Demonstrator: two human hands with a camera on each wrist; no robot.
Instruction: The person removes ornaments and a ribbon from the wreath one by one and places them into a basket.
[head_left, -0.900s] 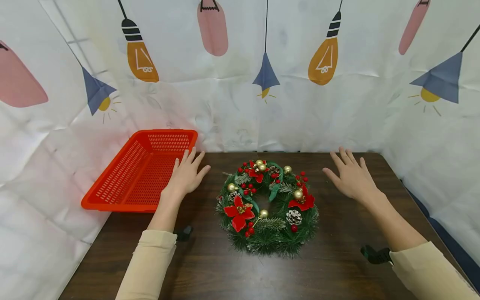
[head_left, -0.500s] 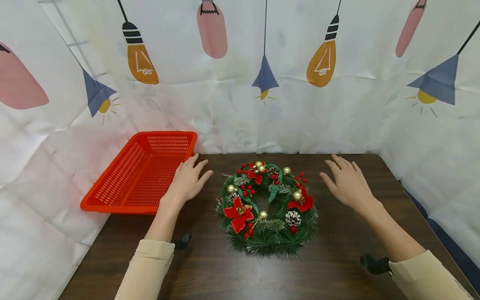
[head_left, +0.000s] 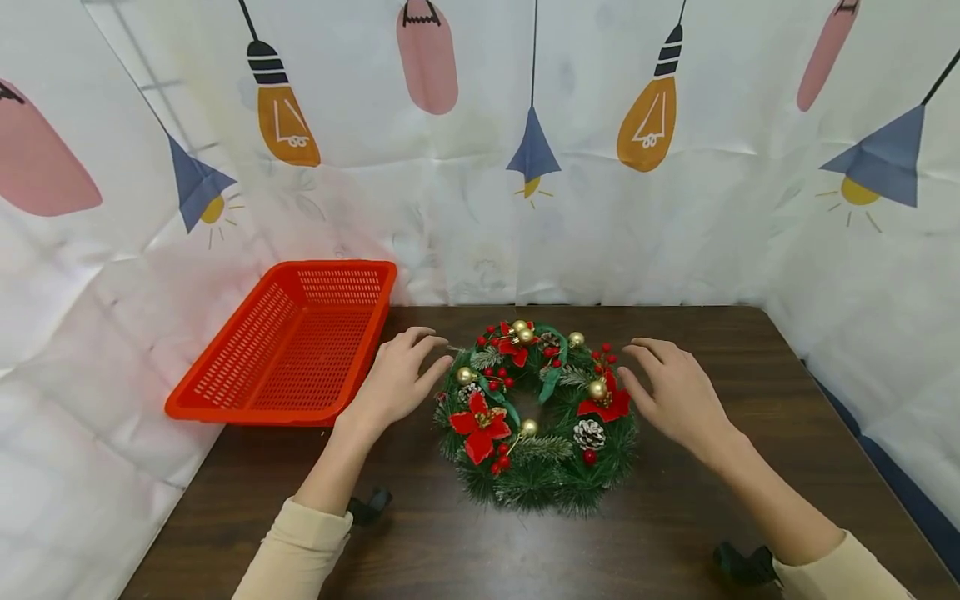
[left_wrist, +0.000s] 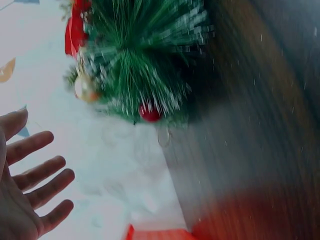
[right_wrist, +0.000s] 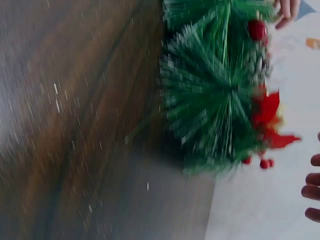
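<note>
Green artificial wreath [head_left: 542,457], one, flat on dark table [head_left: 525,558]. Left hand [head_left: 401,375] near its ten o'clock, right hand [head_left: 675,396] near its two: both drawn inward since a moment ago, fingers loosely bent, holding nothing; contact unclear. Approach seemingly nearly complete.

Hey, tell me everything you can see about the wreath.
The wreath is a ring of green, artificial-looking pine needles, some frosted. It bears three red flowers, gold balls, red berries, pinecones and a green ribbon. It lies flat on the dark, wood-look table, its middle open. The left grip and right grip hover at either side; the wrist views show gaps, so neither appears to touch it.
</note>
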